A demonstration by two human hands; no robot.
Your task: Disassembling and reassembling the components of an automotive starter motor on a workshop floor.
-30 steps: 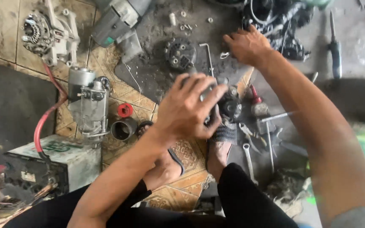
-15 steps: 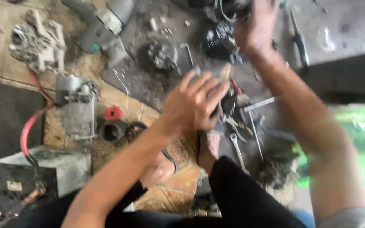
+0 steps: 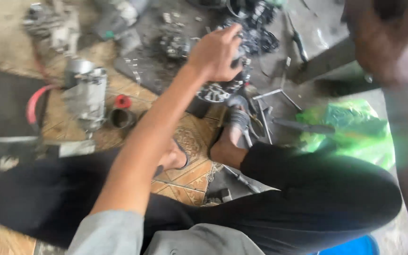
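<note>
1. The left hand (image 3: 216,52) reaches forward with fingers curled down over a dark round metal part (image 3: 220,89) that rests on the floor just ahead of a sandalled foot (image 3: 234,125); the fingers seem to grip its top edge, though blur hides the exact hold.
2. The right hand (image 3: 386,40) is raised close to the camera at the upper right, blurred and dark; whether it is open or closed cannot be told.
3. A crumpled bright green plastic bag (image 3: 350,127) lies on the floor at the right, glossy and wrinkled.
4. A silver cylindrical motor housing (image 3: 88,94) lies at the left on patterned brown tiles (image 3: 190,174), with a small red cap (image 3: 123,101) and a dark ring (image 3: 121,118) just beside it.
5. A red cable (image 3: 36,101) curves near the housing.
6. Thin grey metal rods (image 3: 270,94) lie near the round part.
</note>
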